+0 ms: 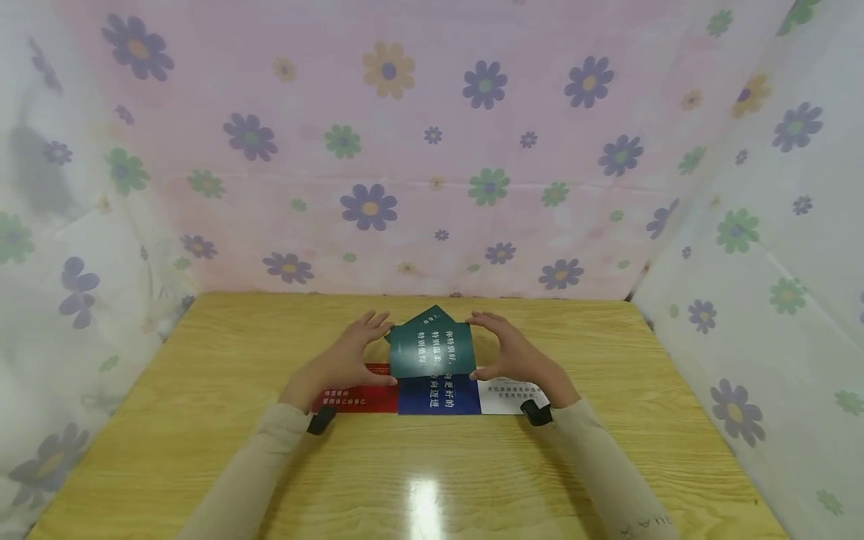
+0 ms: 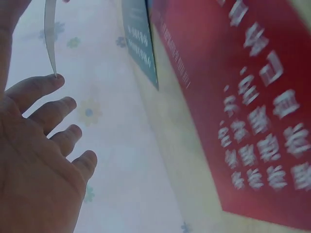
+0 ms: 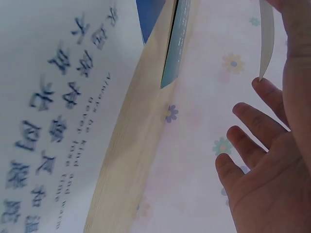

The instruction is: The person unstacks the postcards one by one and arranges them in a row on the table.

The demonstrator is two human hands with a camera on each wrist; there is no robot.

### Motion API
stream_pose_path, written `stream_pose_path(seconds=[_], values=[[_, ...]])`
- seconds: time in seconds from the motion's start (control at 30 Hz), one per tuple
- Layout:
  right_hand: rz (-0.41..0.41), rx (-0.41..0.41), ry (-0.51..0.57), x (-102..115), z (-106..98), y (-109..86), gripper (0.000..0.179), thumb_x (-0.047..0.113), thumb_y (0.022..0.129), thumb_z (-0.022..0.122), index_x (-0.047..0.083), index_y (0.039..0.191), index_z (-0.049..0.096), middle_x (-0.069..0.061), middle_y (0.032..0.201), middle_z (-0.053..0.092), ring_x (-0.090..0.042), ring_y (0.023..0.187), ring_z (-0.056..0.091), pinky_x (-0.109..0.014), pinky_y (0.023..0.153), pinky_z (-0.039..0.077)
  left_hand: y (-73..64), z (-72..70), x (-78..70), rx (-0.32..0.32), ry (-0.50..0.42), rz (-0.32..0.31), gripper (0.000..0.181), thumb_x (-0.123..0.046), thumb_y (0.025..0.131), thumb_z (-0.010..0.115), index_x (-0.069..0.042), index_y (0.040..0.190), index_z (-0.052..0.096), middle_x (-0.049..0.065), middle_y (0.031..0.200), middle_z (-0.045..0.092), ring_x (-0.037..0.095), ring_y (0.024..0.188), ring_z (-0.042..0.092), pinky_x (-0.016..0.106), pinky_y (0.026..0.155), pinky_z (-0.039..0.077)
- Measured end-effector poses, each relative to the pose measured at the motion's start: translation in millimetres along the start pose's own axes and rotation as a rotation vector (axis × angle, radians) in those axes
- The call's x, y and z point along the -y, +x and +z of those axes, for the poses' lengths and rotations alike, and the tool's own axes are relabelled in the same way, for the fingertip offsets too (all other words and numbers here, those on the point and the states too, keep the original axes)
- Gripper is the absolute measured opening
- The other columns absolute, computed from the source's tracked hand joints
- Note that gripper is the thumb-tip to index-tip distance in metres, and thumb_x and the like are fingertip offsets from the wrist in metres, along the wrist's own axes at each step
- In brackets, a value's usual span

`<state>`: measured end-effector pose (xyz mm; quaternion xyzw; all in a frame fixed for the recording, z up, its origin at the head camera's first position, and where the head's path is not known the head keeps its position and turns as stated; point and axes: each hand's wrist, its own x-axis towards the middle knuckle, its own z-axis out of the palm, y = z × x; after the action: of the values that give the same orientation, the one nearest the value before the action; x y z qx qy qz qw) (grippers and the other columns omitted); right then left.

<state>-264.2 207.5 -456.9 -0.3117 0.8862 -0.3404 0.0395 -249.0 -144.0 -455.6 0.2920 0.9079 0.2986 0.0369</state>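
Raised above the table, a dark green card (image 1: 408,360) with white Chinese lettering is held by both hands at its side edges. My left hand (image 1: 344,364) pinches the left edge between thumb and index finger; the other fingers are spread in the left wrist view. On the opposite edge, my right hand (image 1: 521,358) grips the card the same way. Seen edge-on, the card (image 3: 267,39) looks slightly bowed. Under it lies a row of a red card (image 1: 371,401), a blue card (image 1: 413,401) and a white card (image 1: 496,401). Another green card (image 1: 435,313) lies turned at an angle behind, partly hidden.
The wood-grain table (image 1: 351,472) reaches back to a pink flowered cloth (image 1: 432,157). White flowered cloth hangs along the left and right sides. Each wrist wears a dark strap, and light sleeves cover both forearms.
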Motion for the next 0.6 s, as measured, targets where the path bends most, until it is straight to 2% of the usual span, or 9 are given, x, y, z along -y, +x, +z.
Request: stream_pose_path(seconds=[0.2,0.33,0.6], values=[[0.016,0.0,-0.028,0.2,-3.7,-30.3,0.096,0.02,0.075,0.092,0.007,0.155,0.041,-0.02,0.163,0.031,-0.042,0.154,0.018,-0.067,0.114,0.034,2.4,18.3,-15.9,0.022,0.061,0.036,0.103,-0.048,0.074,0.088,0.0,0.153,0.043,0.019,0.166,0.027,0.046,0.155,0.012,0.069,0.121,0.016],[0.024,-0.013,-0.04,-6.5,-7.6,-54.4,0.096,0.019,0.076,0.091,0.003,0.155,0.039,-0.022,0.162,0.032,-0.045,0.152,0.02,-0.068,0.11,0.038,8.5,31.9,-33.7,0.031,0.12,0.053,0.102,-0.051,0.074,0.087,-0.001,0.152,0.045,0.02,0.165,0.03,0.047,0.154,0.014,0.068,0.122,0.014],[0.074,-0.063,-0.095,-22.0,-24.1,-96.5,0.098,0.021,0.074,0.093,0.005,0.155,0.04,-0.024,0.161,0.034,-0.047,0.15,0.021,-0.071,0.108,0.038,24.0,56.9,-72.9,0.001,0.213,0.051,0.101,-0.058,0.075,0.084,-0.008,0.154,0.045,0.014,0.166,0.028,0.041,0.157,0.011,0.062,0.125,0.01]])
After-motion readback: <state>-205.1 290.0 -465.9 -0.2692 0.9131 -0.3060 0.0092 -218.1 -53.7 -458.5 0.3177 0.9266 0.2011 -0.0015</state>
